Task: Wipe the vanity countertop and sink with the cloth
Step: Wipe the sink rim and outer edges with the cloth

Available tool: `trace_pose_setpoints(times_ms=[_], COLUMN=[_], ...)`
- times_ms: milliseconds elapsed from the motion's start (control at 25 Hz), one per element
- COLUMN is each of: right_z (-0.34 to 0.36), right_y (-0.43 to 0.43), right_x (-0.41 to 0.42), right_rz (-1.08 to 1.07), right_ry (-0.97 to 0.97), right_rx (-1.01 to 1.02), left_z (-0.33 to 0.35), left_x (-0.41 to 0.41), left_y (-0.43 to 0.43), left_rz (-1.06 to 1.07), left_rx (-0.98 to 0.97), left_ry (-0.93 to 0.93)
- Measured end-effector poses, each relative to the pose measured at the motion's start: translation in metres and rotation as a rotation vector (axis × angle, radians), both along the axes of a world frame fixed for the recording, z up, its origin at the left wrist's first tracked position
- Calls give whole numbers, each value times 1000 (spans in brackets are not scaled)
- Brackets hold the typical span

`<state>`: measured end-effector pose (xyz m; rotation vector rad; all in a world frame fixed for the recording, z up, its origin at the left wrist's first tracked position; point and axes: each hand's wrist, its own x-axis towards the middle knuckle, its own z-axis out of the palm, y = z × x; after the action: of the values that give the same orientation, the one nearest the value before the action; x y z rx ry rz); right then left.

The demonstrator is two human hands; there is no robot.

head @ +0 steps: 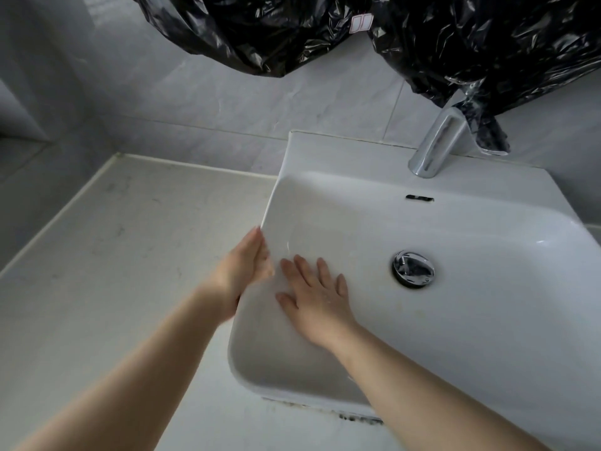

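Observation:
A white ceramic sink (328, 154) stands on the pale stone vanity countertop (113, 255). My left hand (244, 271) rests against the sink's left rim, its fingers fairly straight along the edge. My right hand (317, 296) lies flat inside the basin on the left inner wall, fingers spread. It holds nothing. No cloth is in view. The chrome drain plug (413, 269) sits in the basin bottom, to the right of my right hand.
A chrome faucet (435, 144) rises at the back of the sink, above the overflow slot (419, 198). Black plastic sheeting (455, 43) hangs from above and touches the faucet's top. Grey tiled walls close off the back and left. Dark grime lines the sink's front base (357, 416).

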<state>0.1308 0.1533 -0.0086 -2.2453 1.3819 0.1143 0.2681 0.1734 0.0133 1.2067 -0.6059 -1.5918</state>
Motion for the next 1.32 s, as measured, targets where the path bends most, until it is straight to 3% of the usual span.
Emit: trace_pose_setpoints(times_ms=[160,280,400,600,720,880,1000,1200,1320], right_z=[-1,-2,-2,0,-1,-3,-2,1,1], right_y=[0,0,0,1,0,-1,-3,-2,-3], right_x=[-3,-2,-1,-2,-3,-2,-3,-3,-2], right_rz=[-3,-4,-13,-11,-6,1,1,7,5], right_ry=[0,-2,1,-3,-13,-2,-5,14,12], right_rx=[11,-1,-1,-8,-12,-9,5,12,11], left_z=[6,0,0,-12,-5,10,22,17,12], left_x=[10,4,2,4,-4,-8,-5,-5,-6], left_y=[-12,11,25,11,36,38,-9,-3,5], left_rz=[6,-17,-29,74,31,10,49,82,110], left_rx=[-112,137,162,-58,59,97,-19,-98,-40], left_ry=[36,86,107,-56,110,117,-7,-471,-481])
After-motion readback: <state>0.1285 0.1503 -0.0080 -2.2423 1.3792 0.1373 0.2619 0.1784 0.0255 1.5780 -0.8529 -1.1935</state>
